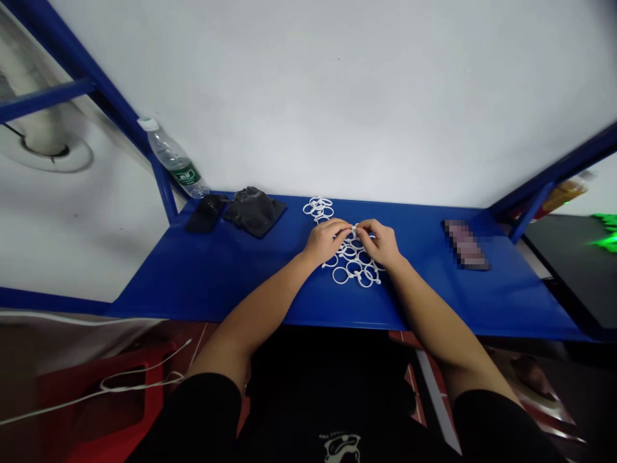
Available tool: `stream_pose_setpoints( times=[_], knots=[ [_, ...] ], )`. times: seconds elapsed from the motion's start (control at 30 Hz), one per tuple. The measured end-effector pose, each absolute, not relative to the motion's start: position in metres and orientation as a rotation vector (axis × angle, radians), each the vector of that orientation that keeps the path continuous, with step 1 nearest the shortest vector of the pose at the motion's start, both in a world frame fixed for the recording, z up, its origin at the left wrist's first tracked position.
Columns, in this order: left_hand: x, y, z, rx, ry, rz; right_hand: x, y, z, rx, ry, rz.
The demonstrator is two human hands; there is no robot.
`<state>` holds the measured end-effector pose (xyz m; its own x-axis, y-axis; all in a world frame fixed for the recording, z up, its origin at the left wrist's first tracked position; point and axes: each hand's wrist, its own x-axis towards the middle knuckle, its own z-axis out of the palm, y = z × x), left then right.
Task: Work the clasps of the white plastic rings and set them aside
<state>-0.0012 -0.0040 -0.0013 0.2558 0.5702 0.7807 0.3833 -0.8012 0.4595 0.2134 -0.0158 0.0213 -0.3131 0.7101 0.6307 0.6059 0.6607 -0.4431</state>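
Observation:
Several thin white plastic rings (pixel 340 276), each with a small knob or clasp, lie in a loose, overlapping spread on the blue tabletop. A smaller cluster of the same rings (pixel 319 204) sits farther back, near the wall. My left hand (pixel 326 240) and my right hand (pixel 380 242) meet over the spread, fingertips almost touching. Between them they pinch a small white part of a ring (pixel 354 229). Its lower part merges with the rings beneath, so whether it is joined to them I cannot tell.
At the back left of the blue table (pixel 202 283) lie a black pouch (pixel 255 211) and a flat dark item (pixel 206 214). A plastic water bottle (pixel 176 159) leans by the frame post. On the right is a blurred-out phone-shaped object (pixel 465 245). A red stool (pixel 110 392) stands below.

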Motion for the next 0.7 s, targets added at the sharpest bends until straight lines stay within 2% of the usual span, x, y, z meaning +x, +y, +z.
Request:
stream_pose_setpoints(
  times=[0.1,0.2,0.3,0.43,0.7],
  knots=[
    [-0.014,0.005,0.002,2.401,1.119,1.352,0.22,-0.014,0.023,-1.033,-1.957,0.129],
    [-0.032,0.017,0.002,2.213,1.611,1.133,0.223,-0.014,0.025,-1.057,-1.908,0.121],
    [-0.047,0.026,0.0,2.048,1.866,0.857,0.222,-0.013,0.025,-1.071,-1.946,0.133],
    [-0.049,0.028,-0.002,2.04,1.914,0.74,0.221,-0.01,0.022,-1.071,-2.037,0.153],
    [-0.043,0.024,0.0,2.075,1.873,0.756,0.219,-0.008,0.02,-1.044,-2.107,0.211]
  ],
)
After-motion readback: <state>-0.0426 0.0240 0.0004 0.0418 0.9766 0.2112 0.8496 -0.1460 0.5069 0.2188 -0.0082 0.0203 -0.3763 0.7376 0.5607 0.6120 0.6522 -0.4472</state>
